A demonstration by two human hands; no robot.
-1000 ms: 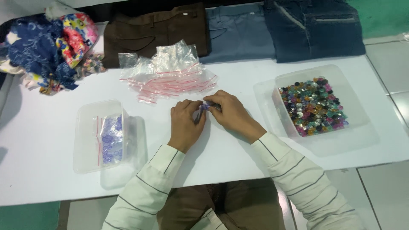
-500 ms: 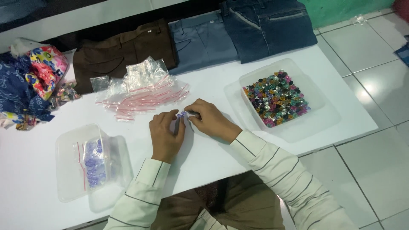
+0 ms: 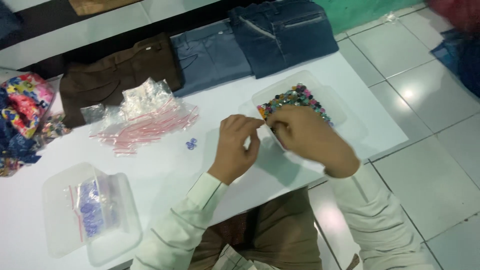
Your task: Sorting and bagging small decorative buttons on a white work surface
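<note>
Reaching over clear tray of coloured beads (image 3: 299, 97), right hand (image 3: 305, 137), grip unclear; left hand (image 3: 236, 145) beside tray, fingers curled, contents unclear.

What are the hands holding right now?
It cannot be told. The left hand and right hand meet, fingertips pinched, beside the bead tray, but nothing shows between them.

1. One head-worn camera looks steeply down from above the person onto the white table (image 3: 165, 170).
2. It sits close, tilted, showing folded trousers (image 3: 280, 35) far and tiled floor (image 3: 430, 165) right.
</note>
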